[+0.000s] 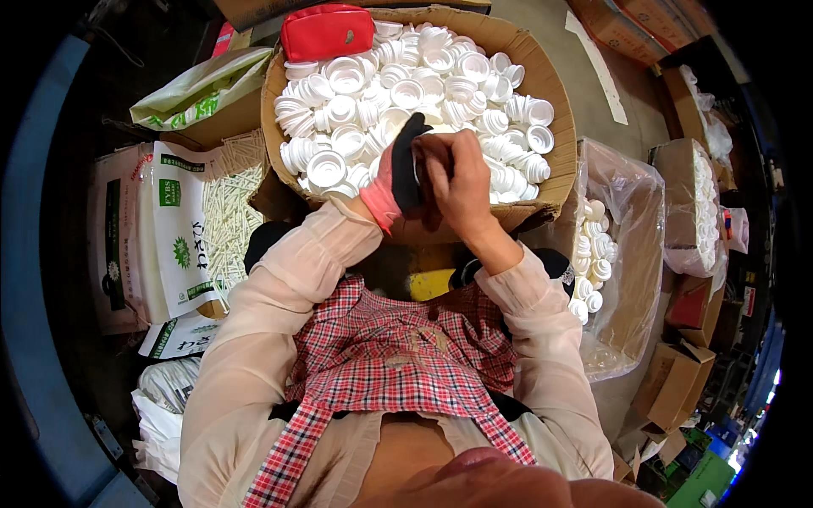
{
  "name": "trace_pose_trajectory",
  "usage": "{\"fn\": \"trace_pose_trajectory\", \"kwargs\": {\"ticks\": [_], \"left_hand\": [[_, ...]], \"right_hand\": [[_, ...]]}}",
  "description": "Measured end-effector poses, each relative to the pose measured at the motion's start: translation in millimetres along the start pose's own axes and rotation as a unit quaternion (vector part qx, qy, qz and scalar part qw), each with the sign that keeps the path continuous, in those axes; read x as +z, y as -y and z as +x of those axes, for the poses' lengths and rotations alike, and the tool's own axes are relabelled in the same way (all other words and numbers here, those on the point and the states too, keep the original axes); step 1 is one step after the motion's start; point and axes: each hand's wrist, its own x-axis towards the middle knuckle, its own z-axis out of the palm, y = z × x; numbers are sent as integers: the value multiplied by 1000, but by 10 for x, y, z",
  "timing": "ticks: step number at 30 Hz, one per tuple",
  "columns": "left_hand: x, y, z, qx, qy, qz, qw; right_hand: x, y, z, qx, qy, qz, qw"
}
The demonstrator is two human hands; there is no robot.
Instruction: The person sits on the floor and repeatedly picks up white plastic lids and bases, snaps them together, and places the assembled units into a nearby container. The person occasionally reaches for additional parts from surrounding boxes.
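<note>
My left hand [407, 172], in a black glove with a pink cuff, meets my right hand [463, 182] over the near edge of a large cardboard box [542, 80]. The right hand is bare, its fingers bent and pressed against the gloved one. Both look closed; whatever lies between them is hidden by the fingers and shadow. Just beyond, the box is heaped with white ribbed plastic caps [347, 76], many nested into short stacks. A red zippered pouch [327, 32] rests on the far left of the heap.
To the left, thin pale sticks [233, 203] fill a box beside a white printed bag [179, 229]. On the right stands a carton lined with clear plastic [627, 254], holding similar white pieces [593, 254]. Smaller cardboard boxes [675, 385] line the far right.
</note>
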Motion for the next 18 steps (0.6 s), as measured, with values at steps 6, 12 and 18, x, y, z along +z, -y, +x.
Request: {"fn": "trace_pose_trajectory", "kwargs": {"ticks": [6,12,18], "left_hand": [[326,214,23,292,-133,900,295],[248,-529,18,-162,-347,861,336],[-133,-373,255,-163,-275,943,91]], "right_hand": [[-303,-360,-13,229,5,-50,972],[-661,-731,-196,284,72,-48,955],[-745,-797,-185,273,131,-19,953]]}}
